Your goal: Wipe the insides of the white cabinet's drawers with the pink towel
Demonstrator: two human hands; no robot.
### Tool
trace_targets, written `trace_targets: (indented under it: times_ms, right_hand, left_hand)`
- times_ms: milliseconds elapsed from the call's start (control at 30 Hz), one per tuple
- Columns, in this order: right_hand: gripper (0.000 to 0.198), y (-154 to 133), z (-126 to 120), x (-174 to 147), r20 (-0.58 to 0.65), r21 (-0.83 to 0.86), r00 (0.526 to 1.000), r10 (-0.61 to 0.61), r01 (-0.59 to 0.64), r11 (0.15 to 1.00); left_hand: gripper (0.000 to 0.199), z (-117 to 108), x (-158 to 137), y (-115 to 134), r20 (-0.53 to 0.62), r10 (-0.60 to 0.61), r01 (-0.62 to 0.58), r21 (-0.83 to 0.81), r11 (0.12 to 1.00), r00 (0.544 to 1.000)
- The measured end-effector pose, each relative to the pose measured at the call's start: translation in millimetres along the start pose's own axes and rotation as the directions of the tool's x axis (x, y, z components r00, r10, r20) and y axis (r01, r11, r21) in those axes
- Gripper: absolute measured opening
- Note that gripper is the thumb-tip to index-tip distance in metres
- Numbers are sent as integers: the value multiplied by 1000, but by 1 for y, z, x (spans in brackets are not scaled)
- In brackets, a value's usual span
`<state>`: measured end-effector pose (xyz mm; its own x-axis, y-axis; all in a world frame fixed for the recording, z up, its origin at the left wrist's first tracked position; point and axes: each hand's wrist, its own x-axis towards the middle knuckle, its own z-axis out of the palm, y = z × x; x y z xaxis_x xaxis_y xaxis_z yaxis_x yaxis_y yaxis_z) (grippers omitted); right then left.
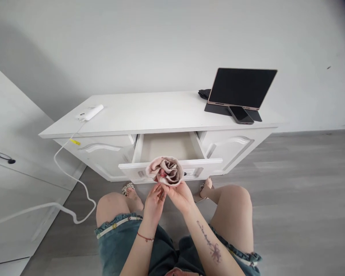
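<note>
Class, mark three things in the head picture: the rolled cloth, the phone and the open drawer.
Rolled cloth point(167, 171): head view, middle of its folded end.
Phone point(240, 114): head view, on its dark screen.
Open drawer point(168, 145): head view, on its bare inside bottom.

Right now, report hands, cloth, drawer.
Right hand holding rolled cloth. Left hand close against it. Drawer open beyond, front partly hidden by cloth. No other obstruction visible.

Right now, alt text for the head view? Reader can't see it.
The right hand holds a rolled pink cloth, the left hand at its lower edge, before an open drawer in a white cabinet. On top: a white corded device at left, a dark screen and phone at right.
</note>
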<state>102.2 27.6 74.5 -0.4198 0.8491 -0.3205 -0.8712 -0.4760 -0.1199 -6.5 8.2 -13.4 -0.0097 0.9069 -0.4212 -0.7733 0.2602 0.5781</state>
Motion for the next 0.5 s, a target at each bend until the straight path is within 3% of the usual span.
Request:
trace_targets:
  times_ms: [133,333,500]
  right_hand:
    - [34,-31,-11,-17,67,-127,990,-125,133,983]
    - [33,-78,-34,-39,94,-226,954,-284,298,927]
    - [33,-106,-62,-53,93,-230,944,-317,330,915]
  left_hand:
    - [18,27,12,2,77,-112,118,-94,989,991]
    - [5,37,18,-2,13,-89,90,-128,988,996]
    - [8,35,25,-9,-46,-50,45,-109,993,998]
